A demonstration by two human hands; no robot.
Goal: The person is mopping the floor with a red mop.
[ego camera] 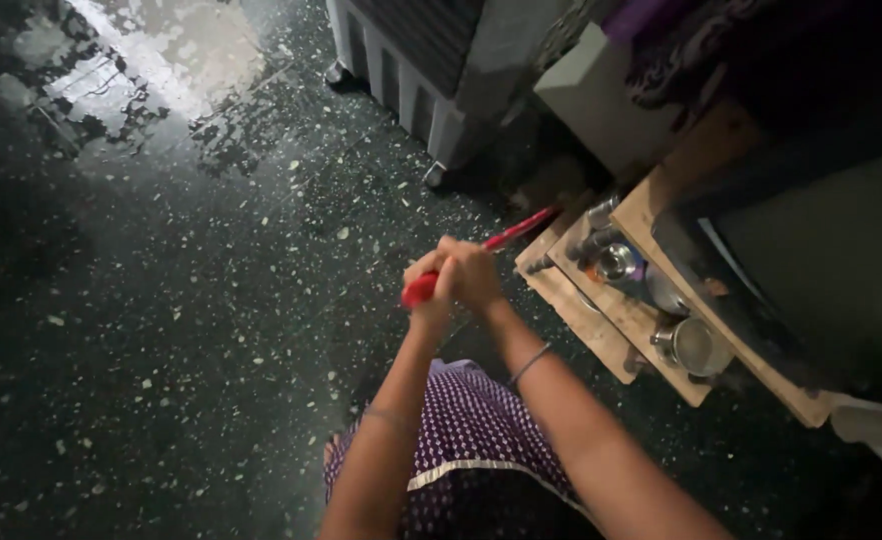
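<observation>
From the head camera, both hands are clenched together round a red handle (491, 250), the left hand (431, 283) low near its butt end and the right hand (473, 272) just above it. The handle slants up and right toward a low wooden shelf (601, 330); its far end is hidden in the shadow there, so I cannot tell what head it carries. The dark speckled floor (181, 300) shines and looks wet near the top left, so a slip seems the likeliest mishap, the bare foot (333, 452) below the purple dotted skirt (471, 430) being close by. A hard push could also knock the steel pots (696, 345) on the shelf. No labels or signs can be made out; a pale boxy appliance (411, 70) stands at the top and a plain grey box (601, 90) is beside it
</observation>
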